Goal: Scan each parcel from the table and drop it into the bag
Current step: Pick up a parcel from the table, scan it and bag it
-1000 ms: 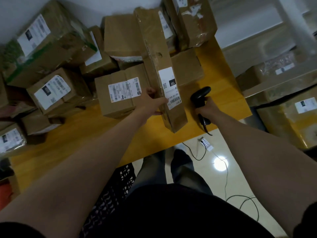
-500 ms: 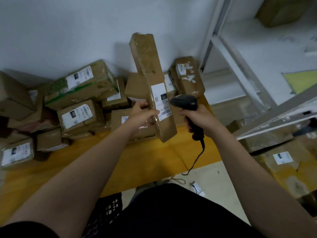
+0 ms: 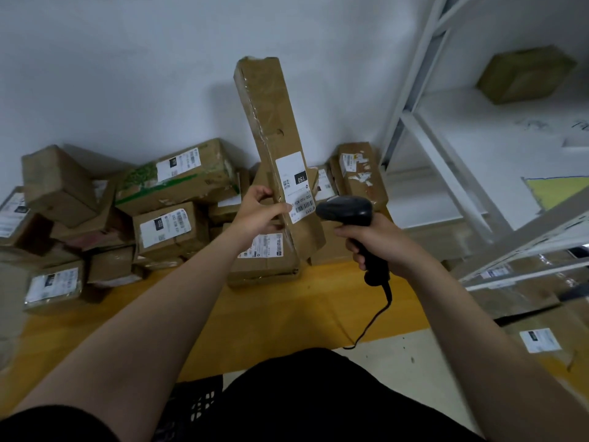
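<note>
A long narrow cardboard parcel stands nearly upright in the air above the table, its white label marked 150 facing me. My left hand grips it at the lower left edge, beside the label. My right hand holds a black corded barcode scanner, whose head points at the barcode end of the label, close to it. Several other brown parcels with white labels are piled on the yellow table against the wall. No bag is visible.
A white metal shelving unit stands at the right, with one parcel on an upper shelf and more parcels low on the right. A black perforated crate sits below the table edge. The scanner cable hangs over the front edge.
The long parcel has been lifted off the table and raised upright. My right hand has brought the scanner up to its label. The view has tilted up toward the wall.
</note>
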